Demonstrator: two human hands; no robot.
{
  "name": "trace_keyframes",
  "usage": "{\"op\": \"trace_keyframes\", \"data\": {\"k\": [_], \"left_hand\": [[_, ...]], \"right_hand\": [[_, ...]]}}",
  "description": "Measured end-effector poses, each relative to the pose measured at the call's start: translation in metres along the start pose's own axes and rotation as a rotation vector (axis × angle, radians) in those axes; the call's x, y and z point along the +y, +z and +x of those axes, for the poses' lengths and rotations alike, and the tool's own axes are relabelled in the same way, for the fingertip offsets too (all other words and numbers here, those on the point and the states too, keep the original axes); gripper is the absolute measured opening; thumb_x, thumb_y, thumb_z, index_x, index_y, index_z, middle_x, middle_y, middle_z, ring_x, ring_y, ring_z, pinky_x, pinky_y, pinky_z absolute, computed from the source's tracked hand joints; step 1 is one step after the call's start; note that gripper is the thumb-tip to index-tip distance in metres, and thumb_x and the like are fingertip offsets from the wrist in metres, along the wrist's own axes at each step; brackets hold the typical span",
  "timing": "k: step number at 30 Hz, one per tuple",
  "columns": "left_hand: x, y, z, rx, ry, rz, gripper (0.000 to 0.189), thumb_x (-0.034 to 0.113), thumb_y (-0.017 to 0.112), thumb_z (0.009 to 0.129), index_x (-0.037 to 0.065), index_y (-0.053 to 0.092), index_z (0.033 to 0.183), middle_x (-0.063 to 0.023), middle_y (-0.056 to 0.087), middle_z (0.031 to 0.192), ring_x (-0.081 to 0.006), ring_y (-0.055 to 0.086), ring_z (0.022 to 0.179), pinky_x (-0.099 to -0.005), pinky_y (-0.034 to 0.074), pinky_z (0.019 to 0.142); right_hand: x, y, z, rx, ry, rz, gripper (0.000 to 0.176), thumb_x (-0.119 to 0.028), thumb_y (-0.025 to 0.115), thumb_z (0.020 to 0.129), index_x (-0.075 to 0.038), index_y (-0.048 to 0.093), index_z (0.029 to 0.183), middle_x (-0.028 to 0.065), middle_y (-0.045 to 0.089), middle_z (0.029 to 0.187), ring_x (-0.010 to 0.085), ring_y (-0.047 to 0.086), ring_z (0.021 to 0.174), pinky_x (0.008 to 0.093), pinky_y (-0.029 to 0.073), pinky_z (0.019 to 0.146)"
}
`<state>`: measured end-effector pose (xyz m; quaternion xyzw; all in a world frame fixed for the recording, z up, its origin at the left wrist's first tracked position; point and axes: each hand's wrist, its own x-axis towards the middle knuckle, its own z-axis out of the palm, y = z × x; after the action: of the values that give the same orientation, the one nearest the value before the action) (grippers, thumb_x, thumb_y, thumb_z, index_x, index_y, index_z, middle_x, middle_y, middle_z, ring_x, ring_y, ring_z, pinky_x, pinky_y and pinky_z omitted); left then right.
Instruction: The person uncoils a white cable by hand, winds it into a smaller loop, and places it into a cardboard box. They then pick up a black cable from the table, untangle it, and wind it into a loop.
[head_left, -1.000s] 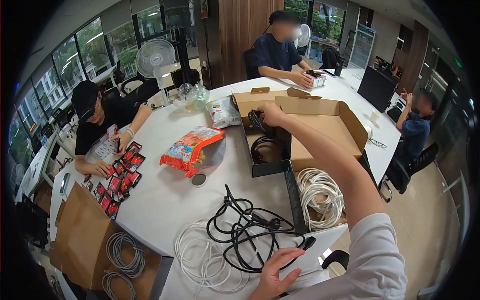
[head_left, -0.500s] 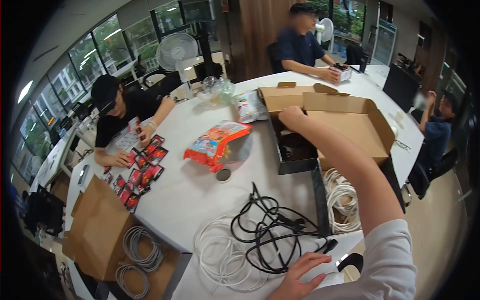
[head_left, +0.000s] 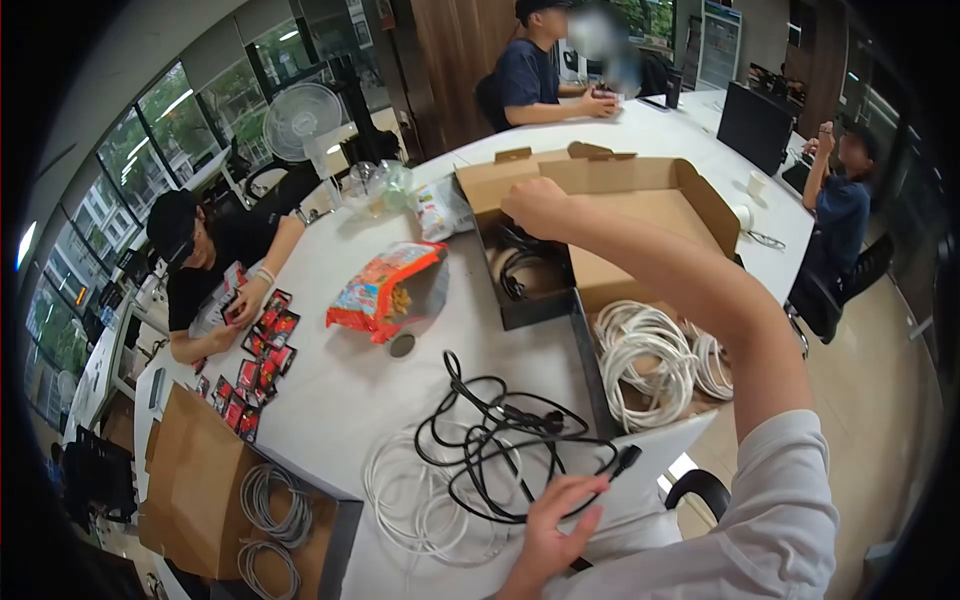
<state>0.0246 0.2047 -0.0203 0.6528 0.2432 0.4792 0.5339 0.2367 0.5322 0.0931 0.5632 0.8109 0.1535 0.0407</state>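
Note:
My right hand (head_left: 538,207) is curled over the left compartment of an open cardboard box (head_left: 535,318), above a bundle of black cable (head_left: 518,270). Its knuckles are bent and the fingertips are hidden; I cannot tell what they hold. My left hand (head_left: 556,530) is over the near side of the table, palm down, with thumb and fingers apart. Its fingertips are right by the plug end of a loose black power cable (head_left: 628,458). That cable lies in tangled loops, partly over a coil of white cable (head_left: 385,500).
Coiled white cables (head_left: 645,365) fill the box's near compartment. Another open box (head_left: 190,470) holds grey cable coils (head_left: 278,505). An orange snack bag (head_left: 375,295) stands mid-table near a small round disc (head_left: 401,345). A person (head_left: 195,270) handles red packets (head_left: 262,365); two others sit farther back.
The whole view has shifted, so the table's contents sit farther left. My right hand has risen in the box, showing more black cable beneath it. My left hand has come closer to the plug.

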Motion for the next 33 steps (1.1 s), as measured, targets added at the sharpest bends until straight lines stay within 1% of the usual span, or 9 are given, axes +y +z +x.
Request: {"op": "trace_keyframes", "data": {"k": [4,11,14,17,20,23,26,28,33], "left_hand": [[0.014,-0.003,-0.003,0.086,-0.001,0.147,0.027,0.002,0.063,0.080,0.000,0.065,0.106,-0.0107,0.067,0.095,-0.0245,0.063,0.088,-0.0316,0.048,0.080],[0.025,-0.028,-0.019,0.582,0.269,0.774,0.028,0.003,0.062,0.078,0.000,0.063,0.105,-0.0126,0.064,0.096,-0.0284,0.059,0.088,-0.0361,0.046,0.079],[0.039,-0.020,-0.004,0.891,0.309,1.152,0.041,0.006,0.065,0.078,-0.001,0.057,0.118,-0.0144,0.063,0.101,-0.0350,0.058,0.094,-0.0421,0.045,0.086],[0.025,-0.024,-0.005,0.828,0.096,1.350,0.045,0.005,0.063,0.081,-0.001,0.053,0.124,-0.0177,0.063,0.103,-0.0364,0.059,0.099,-0.0413,0.045,0.090],[0.017,-0.041,-0.010,0.494,-0.352,0.998,0.046,0.007,0.062,0.083,-0.004,0.051,0.126,-0.0188,0.061,0.112,-0.0378,0.055,0.109,-0.0414,0.040,0.098],[-0.026,-0.074,-0.023,0.499,0.123,1.077,0.037,0.001,0.053,0.087,-0.002,0.053,0.124,-0.0187,0.061,0.112,-0.0314,0.060,0.100,-0.0376,0.047,0.090],[-0.032,-0.087,-0.026,0.530,-0.046,0.455,0.029,0.006,0.051,0.094,0.003,0.053,0.122,-0.0108,0.059,0.107,-0.0170,0.063,0.081,-0.0223,0.052,0.056],[-0.015,-0.081,-0.025,0.546,-0.101,0.270,0.023,0.014,0.051,0.096,0.003,0.052,0.117,-0.0073,0.060,0.104,-0.0117,0.060,0.059,-0.0222,0.050,0.054],[0.010,-0.080,-0.020,0.610,-0.012,0.039,0.015,0.017,0.050,0.098,0.007,0.052,0.109,-0.0075,0.064,0.109,-0.0032,0.042,0.047,-0.0183,0.034,0.043]], "right_hand": [[-0.023,-0.031,-0.071,0.075,-0.132,0.199,0.019,-0.021,0.063,0.084,-0.005,0.067,0.094,0.0165,0.067,0.084,0.0357,0.065,0.082,0.0438,0.051,0.075],[-0.061,-0.070,-0.199,-0.314,-0.370,0.490,0.037,-0.033,0.064,0.085,0.000,0.063,0.103,0.0206,0.066,0.090,0.0386,0.063,0.088,0.0465,0.050,0.078],[-0.086,-0.043,-0.235,-0.117,-0.420,0.650,0.047,-0.036,0.066,0.084,0.004,0.058,0.106,0.0213,0.065,0.088,0.0390,0.062,0.090,0.0468,0.048,0.081],[-0.122,-0.005,-0.255,0.202,-0.416,0.332,0.041,-0.031,0.069,0.080,0.002,0.059,0.101,0.0156,0.065,0.083,0.0341,0.064,0.085,0.0440,0.046,0.083],[-0.138,0.015,-0.253,0.068,-0.288,0.252,0.028,-0.021,0.067,0.078,-0.001,0.060,0.097,0.0143,0.066,0.082,0.0316,0.066,0.081,0.0428,0.049,0.078],[-0.135,0.011,-0.258,0.223,-0.143,0.303,0.017,-0.011,0.061,0.077,-0.004,0.060,0.093,0.0141,0.067,0.084,0.0303,0.067,0.078,0.0421,0.053,0.066],[-0.125,-0.008,-0.266,0.394,0.041,0.387,0.034,-0.012,0.055,0.081,0.000,0.054,0.113,0.0148,0.067,0.084,0.0324,0.067,0.076,0.0442,0.053,0.065],[-0.120,-0.014,-0.278,0.470,0.045,0.453,0.039,-0.009,0.054,0.079,0.003,0.048,0.115,0.0158,0.066,0.080,0.0338,0.067,0.074,0.0440,0.052,0.063],[-0.119,-0.015,-0.307,0.585,0.051,0.558,0.052,0.002,0.056,0.073,0.007,0.044,0.123,0.0223,0.063,0.092,0.0372,0.064,0.084,0.0437,0.052,0.071]]}}
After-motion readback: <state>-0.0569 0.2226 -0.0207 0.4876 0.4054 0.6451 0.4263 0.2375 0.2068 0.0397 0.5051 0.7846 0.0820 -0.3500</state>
